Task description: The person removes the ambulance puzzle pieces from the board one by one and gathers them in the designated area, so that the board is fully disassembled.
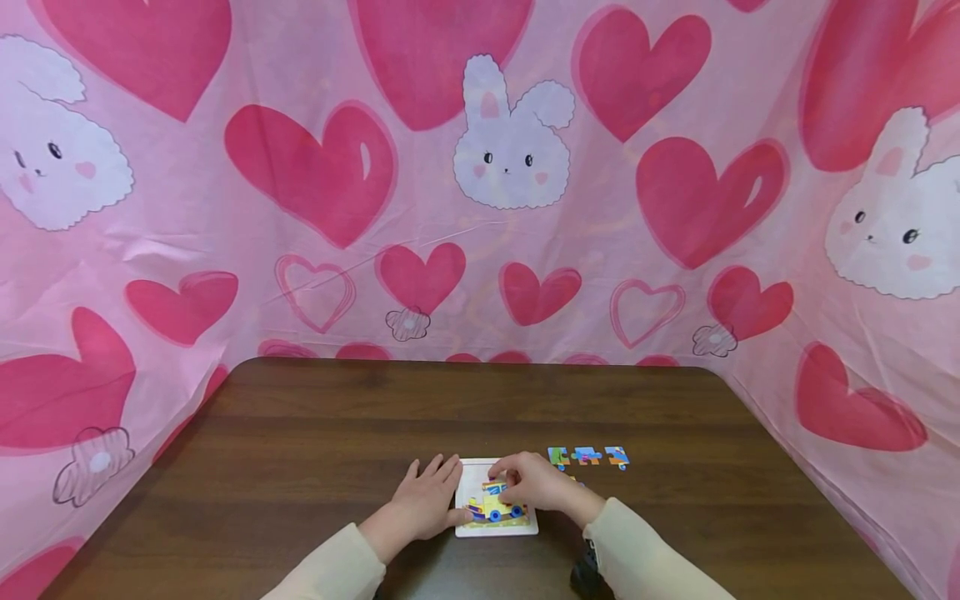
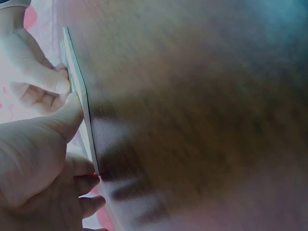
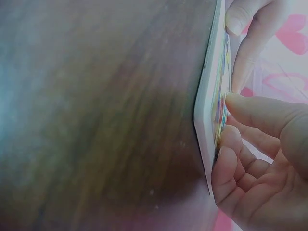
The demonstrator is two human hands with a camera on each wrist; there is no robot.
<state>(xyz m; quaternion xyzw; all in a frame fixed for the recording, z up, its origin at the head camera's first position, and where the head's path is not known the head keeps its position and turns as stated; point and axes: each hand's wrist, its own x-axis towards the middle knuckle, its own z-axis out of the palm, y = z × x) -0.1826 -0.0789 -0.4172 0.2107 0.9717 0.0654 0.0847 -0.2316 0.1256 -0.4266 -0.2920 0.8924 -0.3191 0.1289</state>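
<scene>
A small white-framed jigsaw board (image 1: 468,477) lies on the table, its lower part filled with a yellow vehicle picture with blue wheels. My left hand (image 1: 426,502) rests at its left side, fingers stretched out beyond the edge and thumb on the lower left of the frame. Over the upper right of the board, my right hand (image 1: 536,483) has its thumb and fingers curled around a jigsaw piece (image 1: 493,489) with yellow and blue on it. In the right wrist view, the right thumb (image 3: 255,109) and fingertips come right at the board's face.
Several loose jigsaw pieces (image 1: 587,456) lie in a row to the right behind the board, with another partly hidden behind the right hand. The brown wooden table (image 1: 337,417) is surrounded by a pink cloth (image 1: 435,208) with hearts and rabbits.
</scene>
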